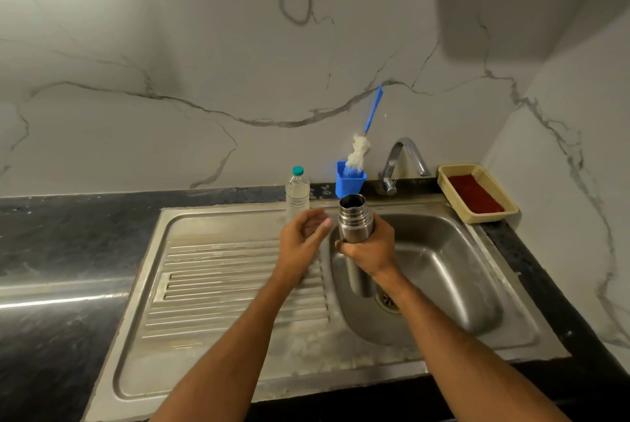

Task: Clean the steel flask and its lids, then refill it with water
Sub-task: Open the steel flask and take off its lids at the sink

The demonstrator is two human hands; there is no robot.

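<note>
My right hand [370, 246] grips the steel flask [354, 220] around its upper body and holds it upright over the left part of the sink basin [443, 261]. The flask's mouth is uncovered, with threaded rings showing below the rim. My left hand [303, 237] hovers just left of the flask, fingers loosely curved, palm turned toward it, holding nothing. No lids are visible.
A clear plastic bottle [297, 193] with a green cap stands behind my left hand. A blue cup [349, 181] holds a bottle brush [358, 152]. The tap [404, 157] is at the back; no water is visible running. A beige basket [477, 191] sits right. The ribbed drainboard [221, 285] lies left.
</note>
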